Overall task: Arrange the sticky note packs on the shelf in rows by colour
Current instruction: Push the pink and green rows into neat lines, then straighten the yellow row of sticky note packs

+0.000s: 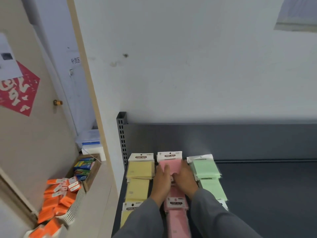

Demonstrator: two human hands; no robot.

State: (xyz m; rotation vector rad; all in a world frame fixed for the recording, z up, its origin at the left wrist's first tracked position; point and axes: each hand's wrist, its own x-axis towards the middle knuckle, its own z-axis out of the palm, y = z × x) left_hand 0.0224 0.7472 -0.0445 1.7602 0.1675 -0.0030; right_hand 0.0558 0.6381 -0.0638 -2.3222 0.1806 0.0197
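Note:
Three rows of sticky note packs lie on the dark grey shelf [257, 186]: yellow packs [139, 169] at the left, pink packs [176, 219] in the middle, green packs [205, 167] at the right. My left hand [162, 181] and my right hand [186, 179] both lie on the rearmost pink pack [170, 163], one at each side, fingers curled over its lower part. Its white header card shows above my fingers. Grey sleeves cover both forearms and hide part of the pink row.
A perforated grey upright [121, 134] marks the shelf's left rear corner, with a white wall behind. To the left stand a white basket of orange packs [58, 200] and a wooden box of blue and green packs [84, 167]. The shelf's right half is bare.

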